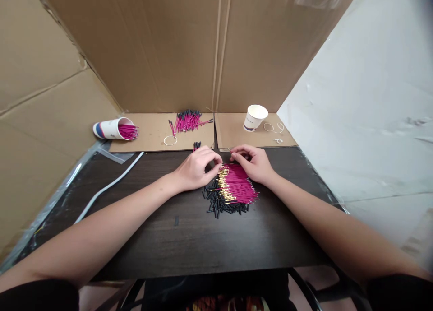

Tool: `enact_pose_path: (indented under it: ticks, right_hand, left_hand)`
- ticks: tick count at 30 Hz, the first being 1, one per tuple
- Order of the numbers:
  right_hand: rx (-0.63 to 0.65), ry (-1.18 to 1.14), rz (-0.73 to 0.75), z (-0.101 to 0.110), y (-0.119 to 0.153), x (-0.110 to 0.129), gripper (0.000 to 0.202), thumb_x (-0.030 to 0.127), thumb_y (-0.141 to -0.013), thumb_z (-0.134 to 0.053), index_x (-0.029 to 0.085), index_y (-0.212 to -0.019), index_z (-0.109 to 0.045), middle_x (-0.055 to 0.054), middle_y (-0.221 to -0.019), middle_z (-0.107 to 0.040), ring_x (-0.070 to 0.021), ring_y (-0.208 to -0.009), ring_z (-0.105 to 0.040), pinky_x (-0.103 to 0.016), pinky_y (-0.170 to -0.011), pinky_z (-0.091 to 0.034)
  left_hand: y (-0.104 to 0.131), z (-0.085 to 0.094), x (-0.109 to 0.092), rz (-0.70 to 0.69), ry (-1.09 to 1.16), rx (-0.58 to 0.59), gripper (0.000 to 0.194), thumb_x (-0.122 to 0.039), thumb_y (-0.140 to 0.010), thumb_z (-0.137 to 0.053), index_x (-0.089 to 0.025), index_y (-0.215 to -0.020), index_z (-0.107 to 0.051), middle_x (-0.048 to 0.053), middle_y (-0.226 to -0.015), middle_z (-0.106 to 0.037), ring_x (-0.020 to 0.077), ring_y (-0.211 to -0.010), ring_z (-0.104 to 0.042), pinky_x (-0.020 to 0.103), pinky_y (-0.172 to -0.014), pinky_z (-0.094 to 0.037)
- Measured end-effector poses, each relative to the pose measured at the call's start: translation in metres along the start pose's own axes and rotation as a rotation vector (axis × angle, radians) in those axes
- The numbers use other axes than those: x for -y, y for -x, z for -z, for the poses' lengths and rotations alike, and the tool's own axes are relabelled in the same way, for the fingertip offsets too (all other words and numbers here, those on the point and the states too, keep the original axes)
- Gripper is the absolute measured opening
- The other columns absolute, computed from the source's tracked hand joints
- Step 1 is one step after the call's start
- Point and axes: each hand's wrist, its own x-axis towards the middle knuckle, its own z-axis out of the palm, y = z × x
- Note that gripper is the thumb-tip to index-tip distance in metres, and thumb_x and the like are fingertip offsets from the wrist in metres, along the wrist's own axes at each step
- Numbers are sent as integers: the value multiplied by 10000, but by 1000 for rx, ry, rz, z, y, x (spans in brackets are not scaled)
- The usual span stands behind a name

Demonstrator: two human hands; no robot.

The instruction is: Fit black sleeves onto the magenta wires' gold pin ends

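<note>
A pile of magenta wires point(239, 183) with gold tips lies on the dark table, over a heap of small black tubes point(216, 205). At the pile's upper left edge is my left hand point(199, 167), thumb and forefinger pinched together; what is between them is too small to tell. Several black-tipped wires point(196, 146) show just beyond this hand, partly hidden by it. My right hand point(252, 162) sits at the pile's upper right, its fingers closed on a thin wire point(230, 150) whose metal tip points up and left.
Black-capped magenta wires point(188, 121) lie on a cardboard sheet point(149, 141) at the back. A tipped paper cup point(110, 129) holds more wires at the left. An upright paper cup point(255, 118) stands beside white rubber bands point(268, 127). A grey cable point(110, 184) crosses the table's left.
</note>
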Motion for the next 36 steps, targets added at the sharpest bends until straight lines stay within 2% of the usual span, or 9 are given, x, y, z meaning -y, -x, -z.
enact_pose_path:
  ticks: [7,18,36]
  right_hand:
    - [-40,0,85,-3,2,9,173,380,-973,-762,211,-985,-799,-32,-848,-786,-155,-714,-644,-323,-697,-503]
    - [20,0,95,-4,4,14,219,445,-980,-760,229,-956,-787,-34,-840,-772,-178,-736,-650,-358,-726,-527]
    - [34,35,123,-3,5,15,181,399,-983,-760,228,-949,-805,-37,-861,-791,-166,-710,-630,-345,-701,-526]
  left_hand:
    - [2,-5,9,4,-100,-113,185,-172,-1105,-614,-142,-1232,-747,117,-1119,-791,242,-1020,-678,428,-920,-595]
    - [1,-7,10,95,-90,-165,150,-233,-1096,-643,-171,-1084,-780,87,-1020,-808,237,-984,-701,428,-935,-582]
    - [2,-8,10,58,-91,-154,129,-222,-1076,-673,-163,-1084,-786,79,-990,-806,224,-924,-672,413,-905,-578]
